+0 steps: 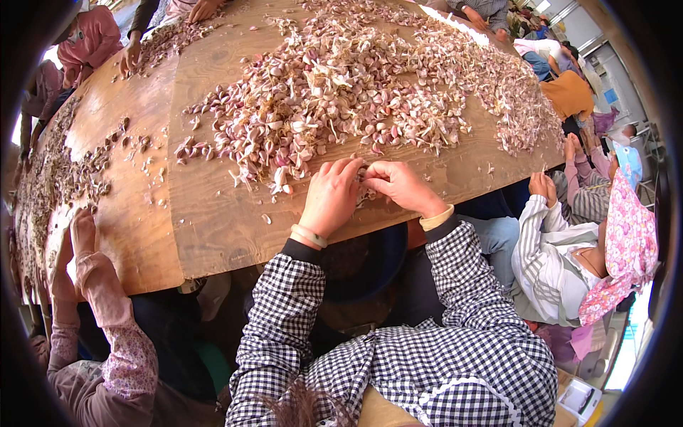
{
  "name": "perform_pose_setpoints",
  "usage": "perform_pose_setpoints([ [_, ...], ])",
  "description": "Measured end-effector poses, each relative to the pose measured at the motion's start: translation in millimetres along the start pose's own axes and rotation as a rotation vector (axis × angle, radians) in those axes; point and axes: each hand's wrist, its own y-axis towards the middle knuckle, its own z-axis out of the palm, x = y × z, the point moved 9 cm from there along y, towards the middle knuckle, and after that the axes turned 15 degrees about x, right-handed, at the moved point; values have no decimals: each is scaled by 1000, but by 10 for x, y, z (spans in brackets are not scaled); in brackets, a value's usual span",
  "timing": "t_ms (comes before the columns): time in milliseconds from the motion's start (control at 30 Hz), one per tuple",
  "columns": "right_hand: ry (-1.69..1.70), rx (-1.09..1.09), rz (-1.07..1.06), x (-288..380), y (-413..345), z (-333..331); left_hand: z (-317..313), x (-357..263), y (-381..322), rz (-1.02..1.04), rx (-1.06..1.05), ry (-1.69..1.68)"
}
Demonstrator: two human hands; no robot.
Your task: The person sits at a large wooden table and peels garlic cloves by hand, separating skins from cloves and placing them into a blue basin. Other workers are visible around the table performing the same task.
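Note:
Close to the near edge of the wooden table, my two hands meet over some garlic. My left hand curls over it from the left, its back toward me, with a pale bangle at the wrist. From the right, my right hand pinches at it with thumb and forefinger. The fingers hide most of this garlic, so its exact shape cannot be told. Just beyond my hands spreads a large heap of loose garlic cloves, purplish and white, mixed with papery skins. A few cloves and a root tuft lie left of my left hand.
A blue tub stands below the table edge by my lap. Co-workers sit on both sides; one person's hands rest at the left, another's at the right. More cloves lie on the left board, past a seam.

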Motion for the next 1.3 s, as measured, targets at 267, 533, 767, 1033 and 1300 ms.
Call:
perform_pose_setpoints([
  [267, -433, -367, 16, -135, 136, -550, -275, 260, -190, -104, -202, -52],
  [533, -488, -161, -284, 55, 327, -134, -171, 127, -146, -59, -190, 220],
  [767, -443, -118, -152, -6, 192, -54, 32, 131, -49, -28, 45, 172],
  [1033, -645, -143, -128, 119, 107, 119, 57, 115, -92, -18, 79, -56],
  [1300, -434, 9, -128, 244, -423, 536, 217, 70, -375, -212, 570, -491],
])
